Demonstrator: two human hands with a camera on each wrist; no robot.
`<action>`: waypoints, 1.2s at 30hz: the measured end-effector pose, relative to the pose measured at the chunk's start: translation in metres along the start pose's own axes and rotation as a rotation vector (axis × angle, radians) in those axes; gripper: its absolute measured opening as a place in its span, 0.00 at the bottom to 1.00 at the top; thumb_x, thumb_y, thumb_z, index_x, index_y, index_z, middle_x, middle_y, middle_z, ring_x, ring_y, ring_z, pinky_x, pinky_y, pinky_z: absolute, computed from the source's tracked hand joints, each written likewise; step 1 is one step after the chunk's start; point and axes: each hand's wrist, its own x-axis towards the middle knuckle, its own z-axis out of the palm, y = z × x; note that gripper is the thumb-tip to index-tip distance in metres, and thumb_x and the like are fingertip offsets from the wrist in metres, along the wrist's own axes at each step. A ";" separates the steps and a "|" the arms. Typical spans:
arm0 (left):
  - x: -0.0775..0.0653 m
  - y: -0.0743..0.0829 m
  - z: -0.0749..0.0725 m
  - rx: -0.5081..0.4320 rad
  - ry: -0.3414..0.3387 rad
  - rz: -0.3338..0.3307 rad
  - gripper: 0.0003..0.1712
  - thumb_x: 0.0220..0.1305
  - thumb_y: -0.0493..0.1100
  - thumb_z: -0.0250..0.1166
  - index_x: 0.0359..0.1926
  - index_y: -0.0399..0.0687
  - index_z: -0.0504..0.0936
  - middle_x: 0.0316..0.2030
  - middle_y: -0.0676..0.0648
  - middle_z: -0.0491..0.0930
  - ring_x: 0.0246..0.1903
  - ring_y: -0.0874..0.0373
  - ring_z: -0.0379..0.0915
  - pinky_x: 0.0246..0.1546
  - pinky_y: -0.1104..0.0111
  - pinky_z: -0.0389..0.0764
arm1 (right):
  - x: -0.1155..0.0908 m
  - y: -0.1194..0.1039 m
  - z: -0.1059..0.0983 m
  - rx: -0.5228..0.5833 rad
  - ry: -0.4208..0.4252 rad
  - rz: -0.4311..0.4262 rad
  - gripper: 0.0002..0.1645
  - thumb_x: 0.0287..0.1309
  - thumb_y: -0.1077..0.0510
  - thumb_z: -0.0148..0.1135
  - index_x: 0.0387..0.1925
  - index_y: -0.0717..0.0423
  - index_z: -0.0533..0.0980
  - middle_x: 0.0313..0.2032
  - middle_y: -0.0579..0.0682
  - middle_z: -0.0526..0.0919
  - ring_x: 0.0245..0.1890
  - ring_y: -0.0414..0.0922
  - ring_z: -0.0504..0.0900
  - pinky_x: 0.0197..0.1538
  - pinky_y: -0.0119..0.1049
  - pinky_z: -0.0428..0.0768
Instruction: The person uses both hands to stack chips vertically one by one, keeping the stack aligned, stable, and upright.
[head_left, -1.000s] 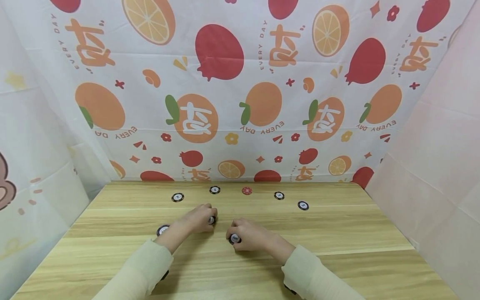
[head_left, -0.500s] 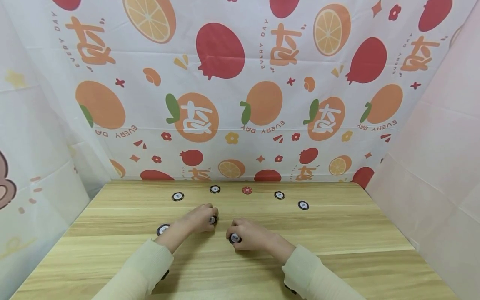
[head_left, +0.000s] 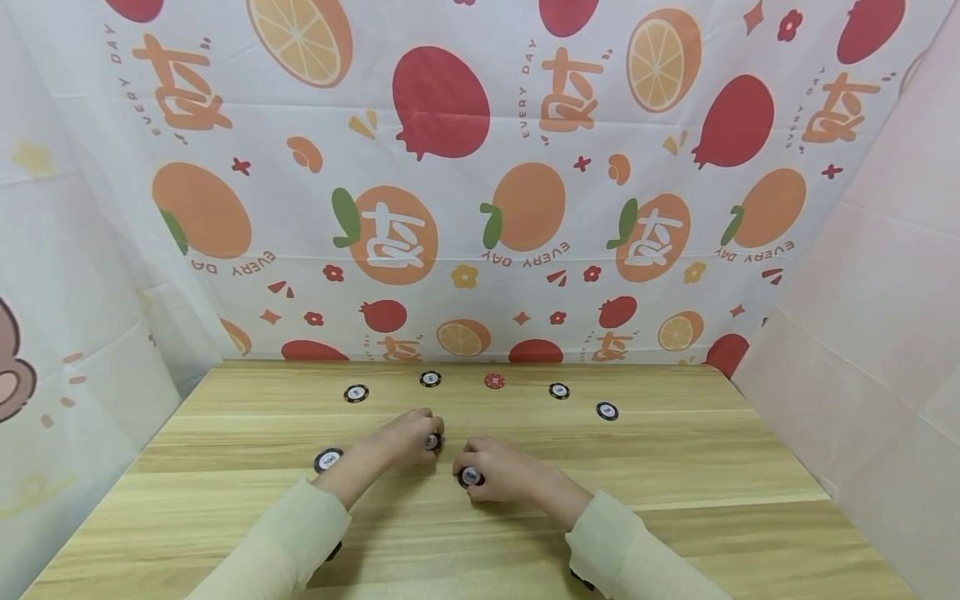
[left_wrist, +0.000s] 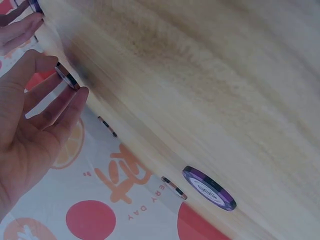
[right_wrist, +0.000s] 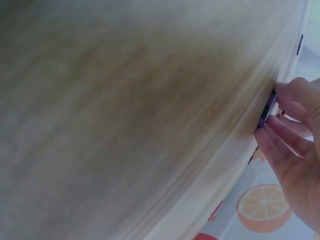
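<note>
In the fingers [left_wrist: 75, 107] of the left hand [head_left: 408, 435], pinched by the rim between thumb and fingertips: a dark chip [head_left: 432, 442], apparently tilted, near the middle of the desk [head_left: 675, 500]; contact with the wood not determinable. In the right hand [head_left: 498, 473], likewise grasped across the rim by thumb and fingertips: a purple-and-black chip [head_left: 471, 476], nearer the wearer than its counterpart and lying flat or nearly so, at or just above the wood. Just beside the left forearm [head_left: 348, 485], flat and apart from both hands: a loose 500 chip [head_left: 328, 461]. Along the far side, in a shallow arc: four dark chips [head_left: 431, 379], with a red chip [head_left: 494, 381] between the two pairs. Judged on handling: light, stiff, smooth-faced, hardly fragile; likely to slip if pressed on the face alone. Best taken at opposite points of the thin rim, with only gentle pressure.
</note>
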 end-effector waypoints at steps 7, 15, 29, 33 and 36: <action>0.002 0.007 0.000 -0.023 -0.019 0.008 0.17 0.44 0.36 0.71 0.38 0.37 0.78 0.33 0.44 0.72 0.34 0.49 0.71 0.37 0.59 0.75 | -0.002 0.003 -0.002 0.088 0.021 0.004 0.14 0.52 0.58 0.64 0.43 0.51 0.78 0.39 0.44 0.74 0.37 0.34 0.72 0.41 0.21 0.70; 0.005 0.015 0.004 -0.027 -0.002 0.079 0.17 0.42 0.37 0.71 0.36 0.37 0.78 0.31 0.45 0.71 0.31 0.52 0.71 0.35 0.63 0.76 | -0.007 0.015 -0.019 0.087 0.094 0.036 0.11 0.55 0.62 0.59 0.42 0.55 0.79 0.40 0.45 0.76 0.41 0.39 0.74 0.46 0.28 0.72; 0.008 0.039 0.006 -0.006 -0.008 0.160 0.11 0.45 0.36 0.68 0.33 0.40 0.79 0.28 0.48 0.71 0.28 0.56 0.69 0.30 0.68 0.74 | -0.036 0.073 -0.045 0.053 0.158 0.311 0.09 0.56 0.61 0.58 0.40 0.55 0.79 0.41 0.48 0.76 0.46 0.48 0.74 0.48 0.42 0.74; 0.010 0.044 0.009 -0.015 -0.019 0.156 0.10 0.46 0.36 0.68 0.32 0.39 0.80 0.28 0.48 0.71 0.27 0.58 0.68 0.29 0.70 0.73 | -0.044 0.090 -0.049 0.066 0.160 0.399 0.09 0.56 0.62 0.59 0.40 0.56 0.79 0.44 0.51 0.76 0.46 0.49 0.75 0.48 0.43 0.74; 0.011 0.045 0.012 -0.027 -0.014 0.171 0.08 0.46 0.36 0.67 0.31 0.38 0.80 0.26 0.48 0.71 0.25 0.60 0.66 0.26 0.72 0.71 | -0.050 0.101 -0.050 0.055 0.170 0.443 0.10 0.55 0.63 0.58 0.39 0.58 0.79 0.45 0.53 0.76 0.45 0.50 0.76 0.47 0.44 0.74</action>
